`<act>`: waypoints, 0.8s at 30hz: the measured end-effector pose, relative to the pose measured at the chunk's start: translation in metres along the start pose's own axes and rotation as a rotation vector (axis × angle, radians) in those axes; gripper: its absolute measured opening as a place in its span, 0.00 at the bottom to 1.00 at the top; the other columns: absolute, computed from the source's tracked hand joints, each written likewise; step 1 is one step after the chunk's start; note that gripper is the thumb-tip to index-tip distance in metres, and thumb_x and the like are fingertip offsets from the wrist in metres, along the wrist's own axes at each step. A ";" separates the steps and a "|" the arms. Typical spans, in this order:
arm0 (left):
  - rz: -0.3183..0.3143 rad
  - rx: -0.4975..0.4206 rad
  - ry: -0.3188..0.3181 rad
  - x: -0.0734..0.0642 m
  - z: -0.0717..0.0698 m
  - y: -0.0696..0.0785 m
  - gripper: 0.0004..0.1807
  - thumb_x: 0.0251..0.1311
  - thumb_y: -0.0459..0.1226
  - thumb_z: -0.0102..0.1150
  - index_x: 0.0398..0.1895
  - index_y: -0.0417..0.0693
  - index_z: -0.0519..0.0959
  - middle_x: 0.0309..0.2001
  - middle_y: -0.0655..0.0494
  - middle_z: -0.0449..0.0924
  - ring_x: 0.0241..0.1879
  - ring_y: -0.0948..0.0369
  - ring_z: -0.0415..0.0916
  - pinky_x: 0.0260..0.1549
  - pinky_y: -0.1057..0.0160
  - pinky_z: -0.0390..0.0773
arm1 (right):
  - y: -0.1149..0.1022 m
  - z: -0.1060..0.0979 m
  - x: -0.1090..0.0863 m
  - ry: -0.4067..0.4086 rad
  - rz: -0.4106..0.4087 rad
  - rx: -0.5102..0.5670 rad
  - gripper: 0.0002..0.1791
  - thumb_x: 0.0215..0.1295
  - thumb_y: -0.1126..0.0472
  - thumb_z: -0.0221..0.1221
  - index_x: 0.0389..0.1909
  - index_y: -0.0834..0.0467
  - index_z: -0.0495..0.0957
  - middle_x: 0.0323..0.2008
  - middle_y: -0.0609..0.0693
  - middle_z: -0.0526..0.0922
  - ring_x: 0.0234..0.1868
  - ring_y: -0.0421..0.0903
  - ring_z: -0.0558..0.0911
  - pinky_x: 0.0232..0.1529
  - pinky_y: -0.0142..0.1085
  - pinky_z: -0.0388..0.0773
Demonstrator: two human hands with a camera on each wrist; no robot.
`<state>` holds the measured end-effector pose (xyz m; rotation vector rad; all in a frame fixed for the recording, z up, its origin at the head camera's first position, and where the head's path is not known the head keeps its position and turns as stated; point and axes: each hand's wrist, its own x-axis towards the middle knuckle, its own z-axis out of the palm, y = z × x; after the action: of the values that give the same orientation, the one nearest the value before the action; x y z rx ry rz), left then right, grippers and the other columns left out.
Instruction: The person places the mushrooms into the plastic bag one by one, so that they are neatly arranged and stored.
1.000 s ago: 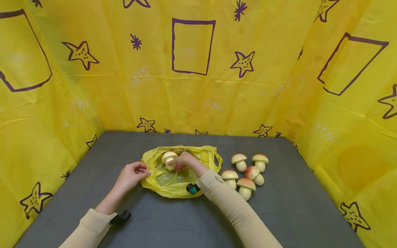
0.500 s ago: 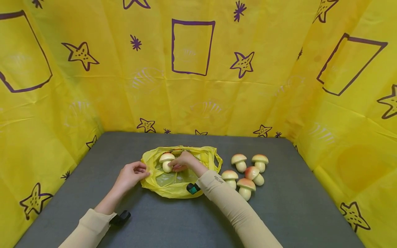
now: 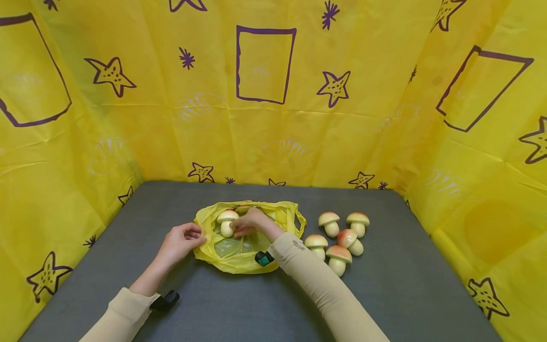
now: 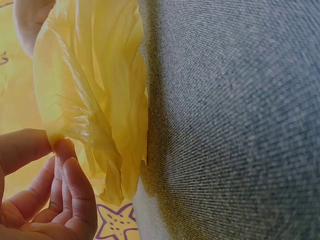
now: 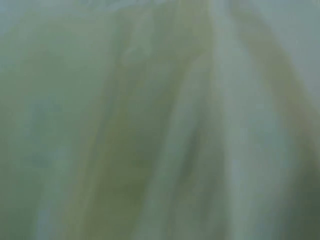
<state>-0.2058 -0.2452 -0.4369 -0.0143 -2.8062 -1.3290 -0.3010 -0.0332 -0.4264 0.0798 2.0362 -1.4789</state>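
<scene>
A yellow plastic bag (image 3: 239, 263) lies on the grey table with its mouth spread open. My left hand (image 3: 184, 241) pinches the bag's left rim between thumb and fingertips, which the left wrist view shows close up. Inside the bag a toy mushroom (image 3: 227, 223) stands upright, cream with a reddish top to its cap. Reaching in from the right, my right hand (image 3: 255, 222) has its fingertips at the mushroom's stem and seems to pinch its right side. The far side of that grip is hidden. Only blurred pale folds fill the right wrist view.
To the right of the bag several more toy mushrooms (image 3: 339, 260) lie in a loose group, partly behind the right sleeve (image 3: 318, 280). A bag handle (image 3: 301, 223) sticks out toward them. A yellow patterned cloth (image 3: 265, 142) walls the table at the back and both sides.
My right hand and the toy mushroom have shifted a little left inside the bag, and the mushroom stands slightly lower. The left hand keeps its place on the rim.
</scene>
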 end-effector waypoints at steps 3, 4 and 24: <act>0.003 -0.003 -0.003 0.000 0.000 0.000 0.14 0.53 0.37 0.67 0.39 0.38 0.78 0.35 0.48 0.81 0.31 0.62 0.75 0.27 0.67 0.76 | 0.000 0.000 0.000 -0.010 0.000 0.013 0.12 0.55 0.65 0.66 0.33 0.68 0.74 0.34 0.65 0.85 0.39 0.55 0.85 0.45 0.41 0.80; 0.000 -0.006 -0.002 0.000 0.000 0.000 0.14 0.53 0.37 0.67 0.38 0.38 0.78 0.35 0.48 0.81 0.31 0.62 0.76 0.27 0.67 0.76 | 0.000 0.000 0.000 -0.013 0.002 0.016 0.12 0.55 0.66 0.66 0.33 0.68 0.74 0.34 0.65 0.85 0.40 0.55 0.85 0.45 0.41 0.80; 0.023 0.009 0.002 -0.001 -0.003 0.000 0.14 0.53 0.38 0.67 0.39 0.37 0.78 0.35 0.47 0.81 0.31 0.62 0.76 0.28 0.67 0.76 | -0.002 -0.011 -0.009 0.015 -0.021 -0.124 0.16 0.55 0.63 0.67 0.37 0.69 0.75 0.28 0.61 0.85 0.35 0.54 0.86 0.44 0.42 0.81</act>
<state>-0.2045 -0.2475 -0.4344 -0.0452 -2.8013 -1.3106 -0.2996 -0.0219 -0.4184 0.0197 2.1411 -1.3649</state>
